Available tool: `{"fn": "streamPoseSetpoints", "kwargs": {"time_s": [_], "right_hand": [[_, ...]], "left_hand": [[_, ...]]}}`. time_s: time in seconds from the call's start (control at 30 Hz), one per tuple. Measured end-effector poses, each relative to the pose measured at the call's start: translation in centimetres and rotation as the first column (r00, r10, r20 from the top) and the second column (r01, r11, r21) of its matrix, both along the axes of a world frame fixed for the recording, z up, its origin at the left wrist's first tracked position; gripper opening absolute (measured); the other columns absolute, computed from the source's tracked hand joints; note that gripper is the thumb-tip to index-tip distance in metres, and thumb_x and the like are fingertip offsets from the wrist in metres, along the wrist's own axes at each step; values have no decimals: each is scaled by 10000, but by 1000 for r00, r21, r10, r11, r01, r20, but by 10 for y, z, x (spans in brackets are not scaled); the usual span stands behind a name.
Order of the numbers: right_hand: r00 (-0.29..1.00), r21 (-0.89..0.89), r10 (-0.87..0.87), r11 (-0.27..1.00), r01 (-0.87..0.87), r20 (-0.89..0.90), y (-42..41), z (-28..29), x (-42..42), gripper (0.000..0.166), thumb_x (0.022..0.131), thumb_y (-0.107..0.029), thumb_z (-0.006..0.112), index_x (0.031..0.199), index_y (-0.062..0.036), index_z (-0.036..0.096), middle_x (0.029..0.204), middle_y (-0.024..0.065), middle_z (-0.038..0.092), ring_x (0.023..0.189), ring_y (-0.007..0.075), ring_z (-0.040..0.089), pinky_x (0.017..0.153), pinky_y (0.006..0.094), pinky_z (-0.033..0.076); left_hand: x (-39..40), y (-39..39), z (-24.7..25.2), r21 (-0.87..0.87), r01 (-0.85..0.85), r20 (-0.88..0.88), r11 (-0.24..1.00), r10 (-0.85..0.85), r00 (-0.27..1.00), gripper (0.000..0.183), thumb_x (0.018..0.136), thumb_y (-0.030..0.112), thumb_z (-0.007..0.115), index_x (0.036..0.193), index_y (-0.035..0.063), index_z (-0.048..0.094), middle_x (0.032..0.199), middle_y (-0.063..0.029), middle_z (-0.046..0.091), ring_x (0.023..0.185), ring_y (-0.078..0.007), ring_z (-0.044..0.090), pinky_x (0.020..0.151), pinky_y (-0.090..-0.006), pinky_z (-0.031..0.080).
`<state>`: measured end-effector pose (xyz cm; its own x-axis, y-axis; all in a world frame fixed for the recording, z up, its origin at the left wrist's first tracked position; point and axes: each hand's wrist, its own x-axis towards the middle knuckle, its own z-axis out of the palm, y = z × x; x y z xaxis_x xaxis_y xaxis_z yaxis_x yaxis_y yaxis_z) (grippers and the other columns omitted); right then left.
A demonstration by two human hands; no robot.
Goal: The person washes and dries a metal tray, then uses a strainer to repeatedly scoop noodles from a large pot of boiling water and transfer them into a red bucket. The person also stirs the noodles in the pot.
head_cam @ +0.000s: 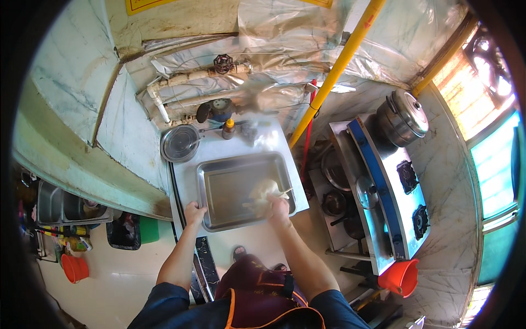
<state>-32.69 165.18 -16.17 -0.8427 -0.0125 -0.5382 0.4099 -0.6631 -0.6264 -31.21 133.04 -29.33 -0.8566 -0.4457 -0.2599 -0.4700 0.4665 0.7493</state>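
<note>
A rectangular stainless steel tray (pixel 230 193) lies on a white-topped table (pixel 240 146), close to its front edge. My left hand (pixel 195 214) grips the tray's left rim near the front corner. Over the tray's right side, my right hand (pixel 278 207) clutches a pale cloth (pixel 263 191), which is blurred. The cloth appears to lie against the tray's inside, though its exact contact is hard to make out. The tray's floor looks bare where the cloth does not cover it.
Behind the tray stand a round lidded metal pan (pixel 180 143) and a yellow-capped bottle (pixel 228 129). A yellow pipe (pixel 335 76) slants past the table's right corner. To the right is a gas stove (pixel 394 177) with a large steel pot (pixel 402 118); a red bucket (pixel 398 277) sits below.
</note>
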Motion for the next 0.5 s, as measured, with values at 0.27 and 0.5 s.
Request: {"fn": "streamPoseSetpoints", "kwargs": {"time_s": [0.27,0.5], "right_hand": [[997,121,74,990,-73,-8,-12,-25,-25,253,900,-20,601,1113,114,579,930,192,706,693,294,699,532,369,564],[955,887,284,418,-198,80,53,-18,21,284,888,-119,643,1104,62,681,979,118,730,823,178,705,754,328,571]], "left_hand": [[39,27,64,-228,-22,-364,973,-64,929,240,797,-16,682,1013,28,589,990,-137,547,861,-280,566,774,-399,485],[149,104,128,-179,377,-396,909,-417,818,183,789,-72,608,943,20,574,934,-116,561,719,-207,544,664,-328,470]]}}
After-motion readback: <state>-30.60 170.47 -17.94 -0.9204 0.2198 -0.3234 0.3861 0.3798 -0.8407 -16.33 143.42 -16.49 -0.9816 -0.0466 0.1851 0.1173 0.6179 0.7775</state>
